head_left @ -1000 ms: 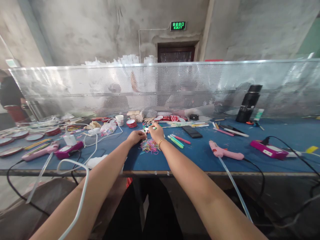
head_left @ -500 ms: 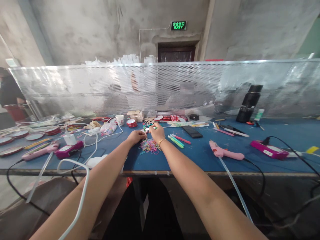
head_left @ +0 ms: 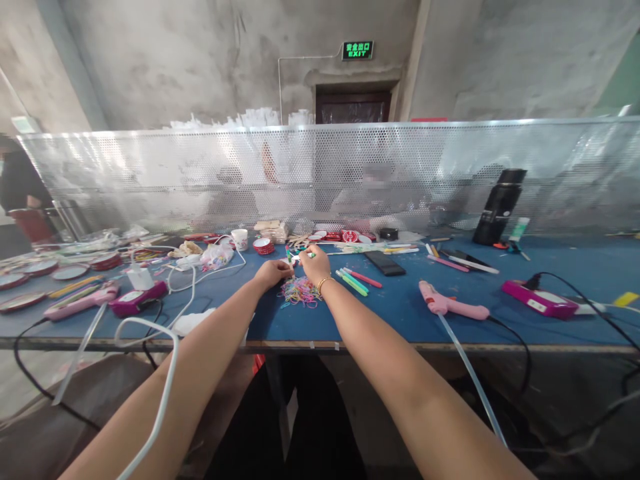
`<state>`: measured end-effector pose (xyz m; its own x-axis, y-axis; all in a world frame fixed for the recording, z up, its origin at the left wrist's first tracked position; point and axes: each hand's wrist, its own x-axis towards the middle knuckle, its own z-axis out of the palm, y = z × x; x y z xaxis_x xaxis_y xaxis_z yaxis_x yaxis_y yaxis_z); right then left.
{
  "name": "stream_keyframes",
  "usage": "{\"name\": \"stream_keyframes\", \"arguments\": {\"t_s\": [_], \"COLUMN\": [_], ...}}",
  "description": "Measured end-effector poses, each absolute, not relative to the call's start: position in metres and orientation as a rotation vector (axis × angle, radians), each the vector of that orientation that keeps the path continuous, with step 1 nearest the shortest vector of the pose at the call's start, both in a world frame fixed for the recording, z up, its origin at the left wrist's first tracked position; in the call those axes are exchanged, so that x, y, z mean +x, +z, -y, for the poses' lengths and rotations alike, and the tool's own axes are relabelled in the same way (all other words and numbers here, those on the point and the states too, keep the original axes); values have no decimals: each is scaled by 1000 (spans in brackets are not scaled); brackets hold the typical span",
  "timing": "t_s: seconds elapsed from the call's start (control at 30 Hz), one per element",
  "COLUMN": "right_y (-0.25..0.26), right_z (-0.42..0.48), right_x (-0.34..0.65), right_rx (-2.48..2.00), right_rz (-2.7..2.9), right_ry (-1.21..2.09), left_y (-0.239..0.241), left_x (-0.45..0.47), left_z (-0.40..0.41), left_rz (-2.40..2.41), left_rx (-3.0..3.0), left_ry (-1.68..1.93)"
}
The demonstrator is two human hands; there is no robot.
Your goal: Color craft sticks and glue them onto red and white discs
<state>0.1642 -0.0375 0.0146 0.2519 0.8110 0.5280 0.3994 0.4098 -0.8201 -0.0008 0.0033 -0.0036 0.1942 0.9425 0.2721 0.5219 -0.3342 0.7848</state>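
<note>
My left hand [head_left: 271, 273] and my right hand [head_left: 315, 264] meet over the blue table [head_left: 400, 307], both pinched shut. Between their fingertips is a small bundle of coloured sticks [head_left: 299, 256], green at its right tip. Just below the hands lies a loose pile of thin coloured rubber bands [head_left: 299, 292]. A bracelet circles my right wrist. Whether a band is being held around the sticks is too small to tell.
Green and pink sticks [head_left: 357, 280] and a black phone [head_left: 383, 263] lie right of my hands. A pink glue gun [head_left: 450, 305] with a clear glue stick sits further right, another [head_left: 80, 301] at left. Magenta boxes, cables, red lids, a black flask [head_left: 496, 207] and a perforated metal screen [head_left: 320, 173] surround.
My hands have barely shifted; the fingers keep working at the small stick bundle. Nothing else on the table has moved.
</note>
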Motion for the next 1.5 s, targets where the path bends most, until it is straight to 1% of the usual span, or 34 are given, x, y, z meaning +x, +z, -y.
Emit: {"name": "stream_keyframes", "arguments": {"t_s": [1.5], "right_y": [21], "right_z": [46], "right_x": [164], "right_rx": [-1277], "right_rz": [1385], "right_ry": [407], "left_y": [-3], "left_x": [-2], "left_z": [-4], "left_rz": [-1363], "left_rx": [1968], "left_ry": [1008]}}
